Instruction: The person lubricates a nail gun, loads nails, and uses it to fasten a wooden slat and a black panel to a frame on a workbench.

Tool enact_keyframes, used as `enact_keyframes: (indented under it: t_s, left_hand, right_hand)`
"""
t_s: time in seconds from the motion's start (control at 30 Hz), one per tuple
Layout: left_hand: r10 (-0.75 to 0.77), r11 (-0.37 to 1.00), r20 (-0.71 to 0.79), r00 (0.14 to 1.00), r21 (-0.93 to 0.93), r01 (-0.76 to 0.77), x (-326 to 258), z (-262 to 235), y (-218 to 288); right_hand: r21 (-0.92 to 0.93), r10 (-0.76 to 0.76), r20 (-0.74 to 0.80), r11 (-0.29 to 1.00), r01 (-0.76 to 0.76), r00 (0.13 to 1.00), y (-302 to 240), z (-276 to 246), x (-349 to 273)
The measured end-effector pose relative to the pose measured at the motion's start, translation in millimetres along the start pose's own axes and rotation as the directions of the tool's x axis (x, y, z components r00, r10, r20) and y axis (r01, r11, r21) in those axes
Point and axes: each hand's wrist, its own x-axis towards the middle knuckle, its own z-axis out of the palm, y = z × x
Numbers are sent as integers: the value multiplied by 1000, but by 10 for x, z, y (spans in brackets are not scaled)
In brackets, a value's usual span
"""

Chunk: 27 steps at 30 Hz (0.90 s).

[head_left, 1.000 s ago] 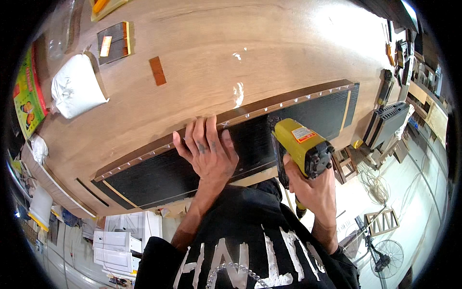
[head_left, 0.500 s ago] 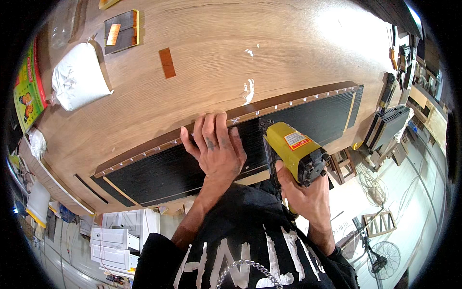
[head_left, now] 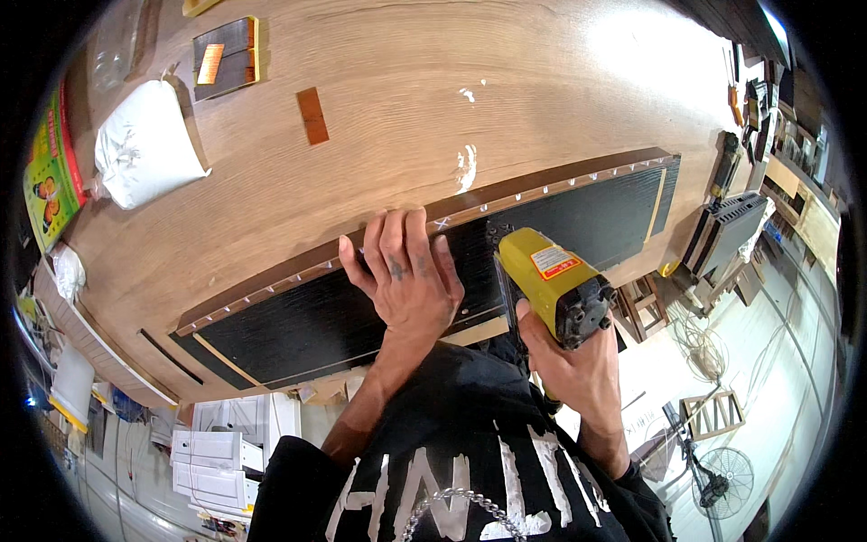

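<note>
the left hand lies flat, fingers spread, pressing on the black panel at the centre of the frame. just right of it the right hand grips a yellow nailer, its nose down on the panel's near edge. a brown strip dotted with fasteners runs along the panel's far edge. all this sits on a wooden table. a white bag rests at upper left, a small brown chip beside it.

Black shirt with white print, silver chain, bare forearms
</note>
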Motion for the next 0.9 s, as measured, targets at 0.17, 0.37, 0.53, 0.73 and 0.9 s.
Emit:
enact_keyframes:
  t_s: [0.17, 0.37, 0.53, 0.73, 0.9]
  left_hand:
    - [12, 1000, 2, 1000, 10, -12, 20, -22, -2]
    - [9, 1000, -8, 1000, 10, -9, 8, -34, 15]
    - [89, 996, -79, 993, 2, -89, -33, 64, 6]
    - [243, 968, 95, 965, 48, -248, -2, -59, 85]
    - [348, 922, 182, 920, 112, -371, -115, -130, 136]
  right_hand:
    - [45, 45, 24, 998, -46, 999, -47, -19, -10]
    - [-160, -253, -167, 961, 227, 953, 93, 102, -9]
    - [112, -134, -121, 983, 148, 984, 297, 26, -87]
    - [202, -205, -297, 941, 271, 933, 714, -176, -346]
    - [300, -100, -245, 938, 173, 964, 991, -275, -474]
